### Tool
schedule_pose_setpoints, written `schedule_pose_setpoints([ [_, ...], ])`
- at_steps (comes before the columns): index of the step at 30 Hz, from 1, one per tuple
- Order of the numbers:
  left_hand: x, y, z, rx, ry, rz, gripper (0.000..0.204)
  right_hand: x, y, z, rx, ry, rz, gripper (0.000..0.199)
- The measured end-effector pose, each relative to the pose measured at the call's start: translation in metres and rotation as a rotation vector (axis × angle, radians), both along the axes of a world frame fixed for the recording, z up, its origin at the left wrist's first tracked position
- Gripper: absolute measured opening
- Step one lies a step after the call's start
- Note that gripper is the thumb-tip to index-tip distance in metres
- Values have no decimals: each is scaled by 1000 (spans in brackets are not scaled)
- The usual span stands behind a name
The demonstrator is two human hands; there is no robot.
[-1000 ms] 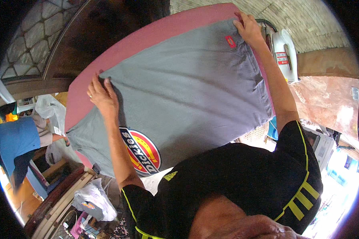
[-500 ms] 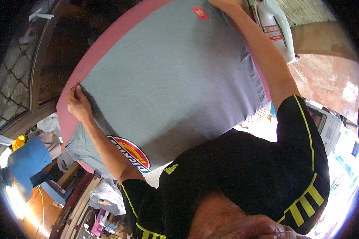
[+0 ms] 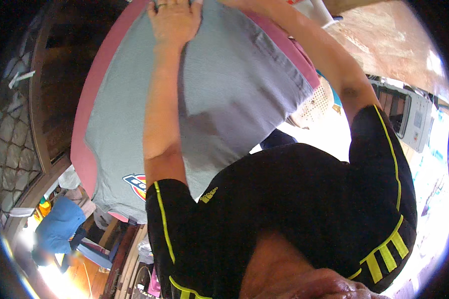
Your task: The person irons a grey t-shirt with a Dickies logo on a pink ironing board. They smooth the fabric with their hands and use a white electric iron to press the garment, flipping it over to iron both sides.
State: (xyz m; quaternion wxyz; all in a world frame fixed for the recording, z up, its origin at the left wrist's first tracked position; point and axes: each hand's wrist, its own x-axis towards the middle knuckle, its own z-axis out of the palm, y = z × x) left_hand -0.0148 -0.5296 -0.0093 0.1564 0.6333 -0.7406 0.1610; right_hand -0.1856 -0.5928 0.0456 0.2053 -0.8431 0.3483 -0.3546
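A grey T-shirt (image 3: 219,84) with a coloured printed emblem is spread over a pink-covered ironing board (image 3: 87,124). My left hand (image 3: 174,21) lies flat on the shirt near the upper edge of the view, its fingers stretched out and their tips partly cut off. The left forearm crosses over the shirt and covers part of the emblem. From the right, my right arm (image 3: 329,55) reaches across the board's side toward the top edge. Only a sliver of my right hand (image 3: 237,3) shows there, with its fingers out of view.
Part of a white steam iron (image 3: 317,11) stands beyond my right forearm. A perforated cream item (image 3: 314,107) is beside the board's right edge. A dark wooden frame (image 3: 40,99) with a lattice runs along the left. Blue cloth (image 3: 60,224) and clutter lie at lower left.
My left hand has left the shirt's left edge and moved up and right, onto the fabric. The shirt's emblem end has shifted left. The iron now shows less, nearer the top edge.
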Motion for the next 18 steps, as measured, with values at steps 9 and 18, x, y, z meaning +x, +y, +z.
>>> schedule_pose_setpoints([
  [9, 23, -14, -8, -3, 94, -47, 56, -257, 242, -5, 1042, 399, -310, 42],
  [18, 29, -10, -2, 71, 120, -55, 60, -250, 260, -70, 523, 58, -110, 23],
])
